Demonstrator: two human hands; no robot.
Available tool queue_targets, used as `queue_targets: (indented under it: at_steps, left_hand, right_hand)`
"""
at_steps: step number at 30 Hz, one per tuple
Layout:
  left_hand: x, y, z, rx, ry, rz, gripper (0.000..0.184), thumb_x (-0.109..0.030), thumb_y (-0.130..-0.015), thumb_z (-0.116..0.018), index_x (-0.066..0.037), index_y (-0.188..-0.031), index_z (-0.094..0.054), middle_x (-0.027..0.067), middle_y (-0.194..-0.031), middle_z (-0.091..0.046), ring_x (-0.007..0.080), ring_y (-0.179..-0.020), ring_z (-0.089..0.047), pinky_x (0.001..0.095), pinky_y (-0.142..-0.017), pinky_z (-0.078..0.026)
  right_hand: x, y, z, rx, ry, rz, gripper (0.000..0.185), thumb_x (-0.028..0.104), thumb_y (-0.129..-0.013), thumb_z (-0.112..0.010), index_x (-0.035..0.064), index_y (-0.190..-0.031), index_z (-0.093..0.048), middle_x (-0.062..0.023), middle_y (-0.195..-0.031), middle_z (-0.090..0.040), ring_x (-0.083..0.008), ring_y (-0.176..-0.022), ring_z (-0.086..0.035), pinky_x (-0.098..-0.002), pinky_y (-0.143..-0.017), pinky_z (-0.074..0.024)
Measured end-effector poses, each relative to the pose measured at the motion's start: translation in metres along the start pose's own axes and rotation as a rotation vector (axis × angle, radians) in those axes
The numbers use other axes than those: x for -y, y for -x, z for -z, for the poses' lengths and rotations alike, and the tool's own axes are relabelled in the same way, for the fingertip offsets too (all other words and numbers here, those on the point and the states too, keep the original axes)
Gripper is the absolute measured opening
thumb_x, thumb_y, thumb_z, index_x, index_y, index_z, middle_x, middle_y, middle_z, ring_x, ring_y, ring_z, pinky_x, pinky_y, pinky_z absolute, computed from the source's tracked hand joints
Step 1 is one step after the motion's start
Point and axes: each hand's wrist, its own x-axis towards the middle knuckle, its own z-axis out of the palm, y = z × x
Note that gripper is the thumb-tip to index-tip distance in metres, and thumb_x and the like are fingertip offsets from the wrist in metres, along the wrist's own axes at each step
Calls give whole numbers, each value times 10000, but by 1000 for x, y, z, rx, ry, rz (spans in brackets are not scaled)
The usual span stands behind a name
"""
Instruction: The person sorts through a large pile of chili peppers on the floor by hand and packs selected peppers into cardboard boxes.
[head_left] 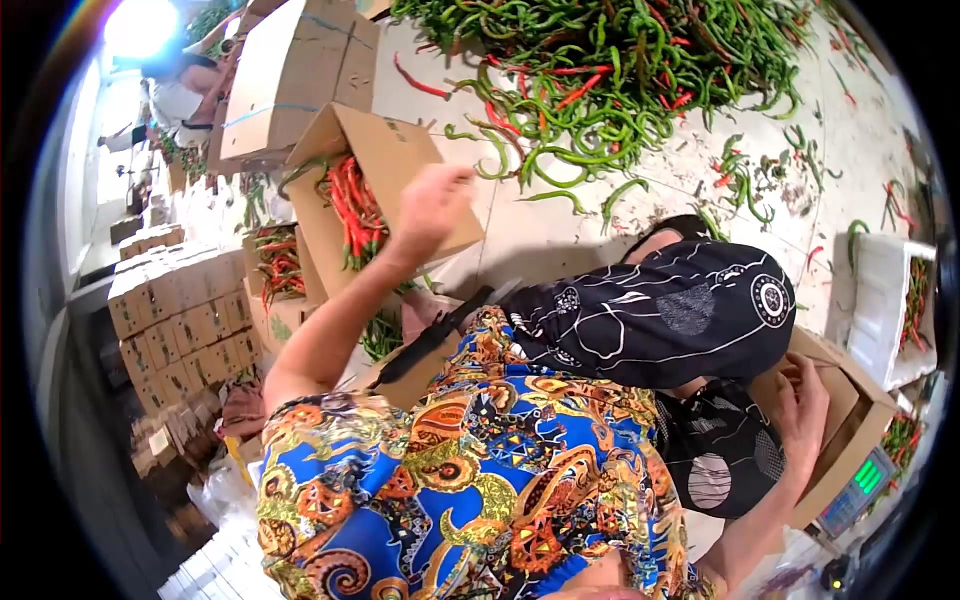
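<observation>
My left hand [432, 212] is raised in front of the flap of an open cardboard box [395, 150]. Its fingers are curled and slightly blurred; anything inside them is hidden. Long red chili peppers [355, 212] fill that box beside my wrist. On the right, my right hand [805, 405] lies at the inner side of another open cardboard box [850, 440], fingers stretched out and no object visible in them. Across the floor in front spreads a large heap of green and red chili peppers [620, 80], apart from both hands.
A closed carton [290, 85] stands behind the pepper box, and stacked small cartons [185, 320] fill the left. At right are a white foam box [885, 310] and a scale with a green display [865, 477]. Another person [185, 100] is at the upper left.
</observation>
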Motion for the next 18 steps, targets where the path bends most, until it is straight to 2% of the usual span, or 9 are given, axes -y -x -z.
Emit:
queue_targets:
  at_steps: [2,5,8,9,12,13,15,17,18]
  left_hand:
    - [29,-12,-60,188,213,218,338,-105,-810,-633,-22,-1133,-576,142,-1030,-608,234,-838,-634,357,-796,-506]
    - [107,-40,-127,123,116,307,420,-111,-777,-644,-41,-1177,-538,155,-1032,-604,280,-884,-619,395,-821,-493]
    - [130,-90,-142,64,-258,187,482,-138,-778,-612,-31,-1239,-518,204,-1102,-612,304,-972,-609,392,-859,-484]
    - [134,-105,-144,28,-195,161,455,-97,-745,-629,-46,-1181,-510,204,-999,-577,396,-998,-514,469,-875,-425]
    - [171,-139,-172,-81,-238,-96,431,-81,-743,-625,-44,-1160,-526,196,-907,-556,393,-944,-535,463,-831,-446]
    - [137,-143,-172,15,-197,38,413,-94,-741,-628,-33,-1141,-539,184,-903,-591,382,-920,-566,457,-795,-463]
    - [120,-130,-215,337,-108,92,442,-127,-734,-645,-52,-1158,-546,169,-919,-634,366,-894,-600,443,-763,-486]
    - [115,-103,-253,419,-169,-12,555,-165,-715,-676,-62,-1234,-506,162,-939,-657,360,-865,-621,427,-770,-504]
    - [101,-93,-265,477,-86,64,573,-149,-733,-669,-62,-1268,-482,170,-959,-649,313,-828,-631,400,-760,-509]
  right_hand:
    - [3,3,-7,-42,135,148,300,-32,-808,-575,-18,-1107,-557,-191,-880,-616,-323,-780,-609,-371,-726,-484]
    - [12,14,-19,11,197,14,279,-26,-780,-606,-7,-1055,-562,-197,-879,-605,-362,-795,-605,-404,-703,-479]
    - [17,11,-25,14,247,20,283,-7,-755,-618,8,-1031,-559,-183,-862,-582,-391,-784,-585,-433,-677,-463]
    - [15,10,-26,11,242,17,285,-3,-755,-609,12,-1035,-560,-184,-874,-584,-400,-794,-581,-436,-678,-462]
    - [17,-5,-34,-20,180,-23,288,16,-761,-590,11,-1048,-561,-190,-901,-591,-417,-836,-575,-441,-693,-462]
    - [29,-15,-40,-49,110,-5,297,45,-783,-566,9,-1077,-565,-203,-961,-604,-435,-883,-565,-426,-731,-470]
    - [28,-44,-66,-74,-27,-25,300,67,-804,-581,6,-1097,-557,-175,-954,-611,-377,-862,-576,-392,-722,-473]
    - [1,-82,-110,-65,-278,-99,307,88,-824,-596,3,-1116,-549,-147,-947,-618,-319,-841,-587,-358,-713,-477]
    - [-22,-104,-139,-47,-442,-159,312,98,-835,-604,1,-1125,-544,-133,-944,-621,-290,-831,-593,-340,-708,-478]
